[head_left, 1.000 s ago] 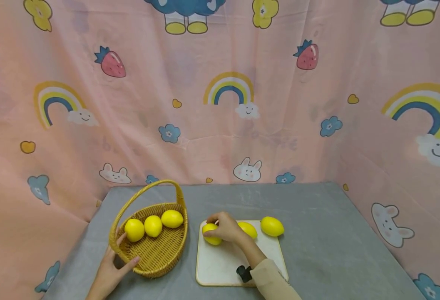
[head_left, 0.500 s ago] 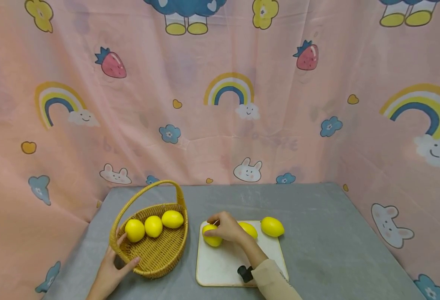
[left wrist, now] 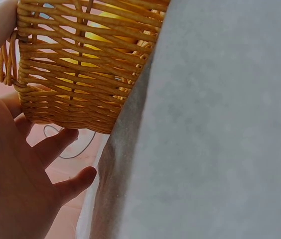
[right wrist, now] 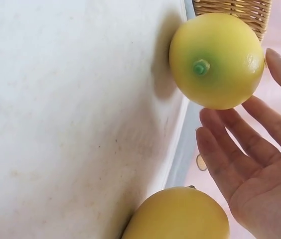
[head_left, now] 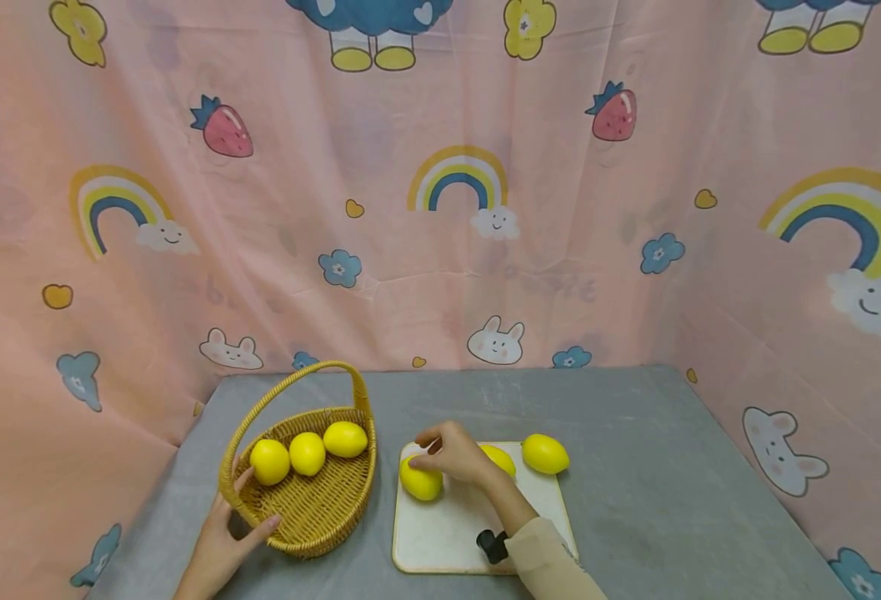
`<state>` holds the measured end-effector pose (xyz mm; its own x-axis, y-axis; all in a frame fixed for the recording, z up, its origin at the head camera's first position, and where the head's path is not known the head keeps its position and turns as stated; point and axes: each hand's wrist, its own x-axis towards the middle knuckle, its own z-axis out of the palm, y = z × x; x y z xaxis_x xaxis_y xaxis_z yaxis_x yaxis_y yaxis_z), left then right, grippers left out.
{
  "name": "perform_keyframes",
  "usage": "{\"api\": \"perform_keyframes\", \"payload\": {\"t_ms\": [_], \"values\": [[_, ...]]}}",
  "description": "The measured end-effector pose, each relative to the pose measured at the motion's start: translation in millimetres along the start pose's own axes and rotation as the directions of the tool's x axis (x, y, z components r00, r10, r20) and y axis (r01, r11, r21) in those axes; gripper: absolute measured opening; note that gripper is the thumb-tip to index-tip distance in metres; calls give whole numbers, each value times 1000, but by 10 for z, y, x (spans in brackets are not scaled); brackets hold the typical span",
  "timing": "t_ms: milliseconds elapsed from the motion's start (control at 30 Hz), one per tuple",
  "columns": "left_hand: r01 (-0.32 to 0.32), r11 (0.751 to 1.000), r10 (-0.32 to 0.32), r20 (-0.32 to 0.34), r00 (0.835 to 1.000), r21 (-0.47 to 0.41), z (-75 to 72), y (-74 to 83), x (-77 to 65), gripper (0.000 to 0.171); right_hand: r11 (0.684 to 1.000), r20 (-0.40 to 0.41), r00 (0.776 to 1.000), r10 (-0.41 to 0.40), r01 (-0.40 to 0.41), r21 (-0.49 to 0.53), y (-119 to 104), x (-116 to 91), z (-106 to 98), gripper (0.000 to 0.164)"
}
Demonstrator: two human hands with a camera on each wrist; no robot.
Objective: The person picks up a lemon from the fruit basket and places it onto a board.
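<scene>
In the head view my left hand holds the near left side of a yellow wicker basket, thumb at the rim and fingers along the outer wall. Three lemons lie in a row inside it. My right hand is over the white cutting board, by a lemon at the board's left side. In the right wrist view the fingers are loosely extended, with fingertips right at this lemon. Another lemon is partly hidden behind the right hand.
One more lemon lies at the board's far right corner. A black object shows at the right wrist, by the beige sleeve. A pink patterned curtain surrounds the grey table at the back and sides.
The lemon by my right hand has shifted slightly left and nearer, and my fingers have loosened from around it. The left hand and basket have stayed put.
</scene>
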<state>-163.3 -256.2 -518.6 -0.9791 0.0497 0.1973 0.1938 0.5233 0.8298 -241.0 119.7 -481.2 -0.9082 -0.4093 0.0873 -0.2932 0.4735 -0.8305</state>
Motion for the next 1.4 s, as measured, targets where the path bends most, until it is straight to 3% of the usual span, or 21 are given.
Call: {"api": "perform_keyframes", "payload": {"t_ms": [400, 733, 1100, 1400], "values": [[12, 1000, -12, 7, 1000, 14, -3, 17, 6, 85, 999, -40, 999, 0, 1, 36, -96, 48, 6, 38], [14, 999, -14, 0, 1000, 32, 8, 18, 22, 85, 995, -76, 992, -98, 98, -3, -384, 173, 58, 25], [12, 1000, -12, -2, 1000, 27, 19, 15, 24, 85, 989, -16, 990, -142, 142, 50, -673, 367, 281, 34], [15, 1000, -15, -12, 1000, 23, -4, 5, 10, 84, 987, 5, 987, -162, 162, 2, -773, 512, 474, 48]]}}
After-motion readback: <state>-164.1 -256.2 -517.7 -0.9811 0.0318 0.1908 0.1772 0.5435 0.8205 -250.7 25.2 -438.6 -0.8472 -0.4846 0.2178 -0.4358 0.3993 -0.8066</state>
